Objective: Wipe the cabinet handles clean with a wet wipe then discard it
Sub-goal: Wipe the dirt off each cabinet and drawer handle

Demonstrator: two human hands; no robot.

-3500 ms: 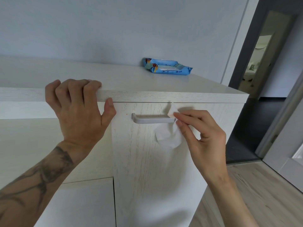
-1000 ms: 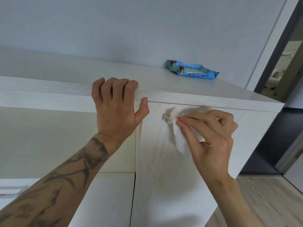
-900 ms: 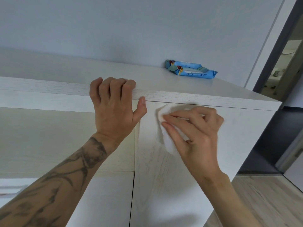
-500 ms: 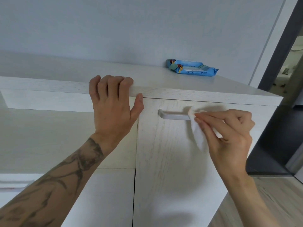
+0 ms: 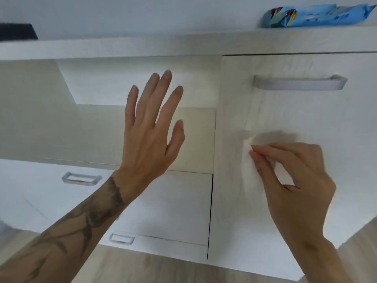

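A pale wood-grain cabinet (image 5: 114, 48) fills the view beneath a light grey wall, its top edge running across the upper part of the frame, with a strip of wooden floor (image 5: 142, 268) showing at the bottom. On the right stands a tall door (image 5: 306, 111) carrying a long grey bar handle (image 5: 298, 83) near its top; to the left of the door are a recess and, lower down, two drawer fronts, the upper one with a small handle (image 5: 81, 178) and the lower with another (image 5: 121, 239). The left hand (image 5: 150, 131), on a tattooed forearm, is held up in front of the recess with fingers straight and spread, gripping nothing. The right hand (image 5: 291, 180) is in front of the door, below the bar handle and apart from it, its thumb and fingertips pinching a white wet wipe (image 5: 250, 174) that hangs down beside the fingers. A blue pack of wipes (image 5: 314, 16) lies on the cabinet top at the upper right. The frame is motion-blurred, so whether the wipe touches the door cannot be told.
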